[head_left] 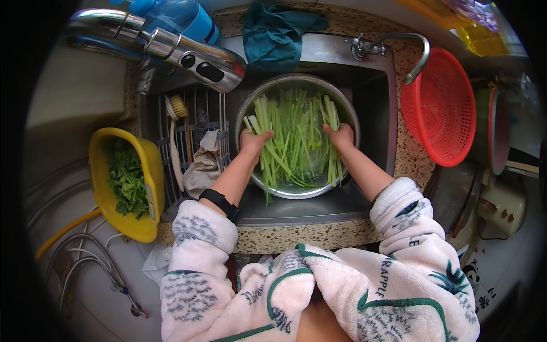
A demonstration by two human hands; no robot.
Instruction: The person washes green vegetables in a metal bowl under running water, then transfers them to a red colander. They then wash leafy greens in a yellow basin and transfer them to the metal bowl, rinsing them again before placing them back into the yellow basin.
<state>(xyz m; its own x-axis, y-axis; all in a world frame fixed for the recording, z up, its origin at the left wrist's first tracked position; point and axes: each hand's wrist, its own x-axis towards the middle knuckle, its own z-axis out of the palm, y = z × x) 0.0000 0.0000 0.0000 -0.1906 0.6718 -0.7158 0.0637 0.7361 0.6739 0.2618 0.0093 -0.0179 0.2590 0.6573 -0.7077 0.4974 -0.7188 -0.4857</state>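
A round steel basin stands in the sink, holding water and a bundle of long green celery stalks. My left hand grips the stalks at the bundle's left side. Its thumb lies on top, and its other fingers are hidden beneath them. On the opposite side my right hand holds more stalks near the basin's right wall, thumb over them and fingers mostly out of sight. Some stalk ends poke over the near rim.
A yellow basket of leafy greens is at the left. Beside the basin, a rack holds a brush and a beige cloth. A large faucet reaches over the sink. A red colander leans at the right; a teal cloth drapes the back edge.
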